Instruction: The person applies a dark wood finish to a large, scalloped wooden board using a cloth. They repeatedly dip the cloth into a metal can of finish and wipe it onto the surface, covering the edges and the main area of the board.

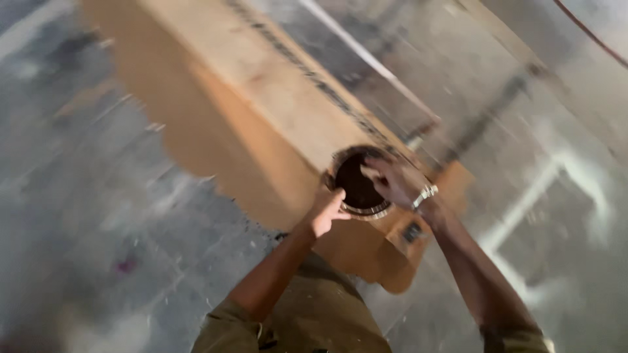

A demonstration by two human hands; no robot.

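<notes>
Left hand (325, 210) is at the near-left rim of the round metal tin (359, 182), fingers curled and the thumb pointing in toward the dark opening; it looks to be pressing or steadying the rim, though motion blur leaves it unclear whether the fingers actually close around it. Right hand (391, 181) comes in from the right side, fingers spread loosely over the top right edge of the tin, fingertips dipping just over the mouth; a metal watch (425, 194) shows on that wrist. Again, blur hides whether it grips the rim or only rests on it.

So the tin sits directly between the two hands, both touching or nearly touching it, neither clearly nearer. Its opening faces up toward the camera, a bright rim around a dark interior; something dark brown fills or lines it, but what it is can't be made out.

The tin stands at the near end of a long wooden plank or beam (275, 91), which runs away up and to the left across the grey concrete floor (98, 196). Below, olive-coloured trousers (314, 320) and rolled sleeves are visible.
</notes>
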